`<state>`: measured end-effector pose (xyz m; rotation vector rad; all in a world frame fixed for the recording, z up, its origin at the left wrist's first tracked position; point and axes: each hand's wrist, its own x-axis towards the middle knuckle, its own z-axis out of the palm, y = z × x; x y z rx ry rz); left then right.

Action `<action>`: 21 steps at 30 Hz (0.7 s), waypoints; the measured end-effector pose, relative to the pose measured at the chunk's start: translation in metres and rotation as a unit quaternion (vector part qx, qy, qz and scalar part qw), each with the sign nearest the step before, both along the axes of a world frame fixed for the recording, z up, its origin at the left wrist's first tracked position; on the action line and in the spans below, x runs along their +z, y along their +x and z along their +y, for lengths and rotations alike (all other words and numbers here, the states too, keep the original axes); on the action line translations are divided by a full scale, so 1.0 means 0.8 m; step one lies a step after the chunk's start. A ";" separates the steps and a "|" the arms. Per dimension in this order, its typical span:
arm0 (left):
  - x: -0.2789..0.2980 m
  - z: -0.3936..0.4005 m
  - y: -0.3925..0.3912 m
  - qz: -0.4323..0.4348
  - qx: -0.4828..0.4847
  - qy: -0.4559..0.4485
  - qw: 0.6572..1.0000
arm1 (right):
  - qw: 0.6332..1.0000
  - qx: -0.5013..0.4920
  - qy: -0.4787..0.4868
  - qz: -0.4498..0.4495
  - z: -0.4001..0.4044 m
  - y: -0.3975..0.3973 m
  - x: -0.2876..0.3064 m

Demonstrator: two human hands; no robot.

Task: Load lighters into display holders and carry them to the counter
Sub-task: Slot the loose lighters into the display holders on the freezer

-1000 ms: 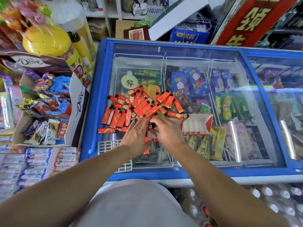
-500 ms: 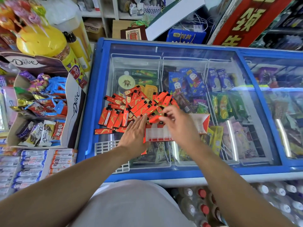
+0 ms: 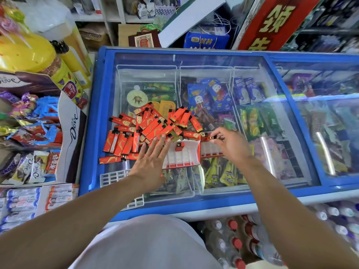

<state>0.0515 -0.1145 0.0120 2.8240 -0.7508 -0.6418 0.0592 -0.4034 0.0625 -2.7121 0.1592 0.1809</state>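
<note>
A heap of red lighters (image 3: 147, 127) lies on the glass lid of the blue freezer (image 3: 101, 117). In front of the heap sits a red and white display holder (image 3: 182, 157) with one lighter (image 3: 179, 146) standing in a slot. A second holder (image 3: 210, 150) lies to its right, partly under my right hand. My left hand (image 3: 153, 160) is flat with straight fingers, its tips touching the near edge of the heap, beside the first holder. My right hand (image 3: 231, 144) pinches two lighters (image 3: 208, 135) above the second holder.
A Dove chocolate display box (image 3: 64, 140) full of sweets stands left of the freezer, with a yellow jar (image 3: 29, 53) behind it. Packs of gum (image 3: 23, 200) lie at the lower left. Water bottles (image 3: 242, 241) stand below the freezer's front edge. Ice creams fill the freezer baskets.
My right hand moved right, from over the first holder to the second one, carrying lighters. One lighter now stands in the first holder. My left hand stayed by the heap.
</note>
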 end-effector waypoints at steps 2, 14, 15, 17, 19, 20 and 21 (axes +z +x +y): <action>0.001 0.000 -0.001 0.004 0.000 0.001 1.000 | 1.000 -0.006 -0.009 -0.010 0.001 0.000 -0.004; -0.003 0.003 -0.003 0.006 0.008 -0.034 0.999 | 0.997 0.030 -0.072 -0.014 -0.003 0.006 -0.003; -0.004 0.004 -0.002 0.005 0.009 -0.047 0.999 | 0.997 0.031 -0.075 -0.017 -0.001 0.005 -0.001; -0.002 0.006 -0.001 0.019 0.023 -0.089 0.996 | 0.996 0.027 -0.072 -0.042 0.006 0.002 0.006; -0.001 0.008 -0.002 0.018 0.062 -0.130 0.989 | 0.992 0.044 -0.060 -0.103 0.031 0.001 0.011; -0.002 0.009 -0.004 0.009 0.084 -0.134 0.987 | 0.988 0.074 -0.056 -0.126 0.049 0.000 0.009; -0.004 0.010 -0.006 0.007 0.103 -0.126 0.987 | 0.983 0.116 -0.055 -0.131 0.070 0.000 0.004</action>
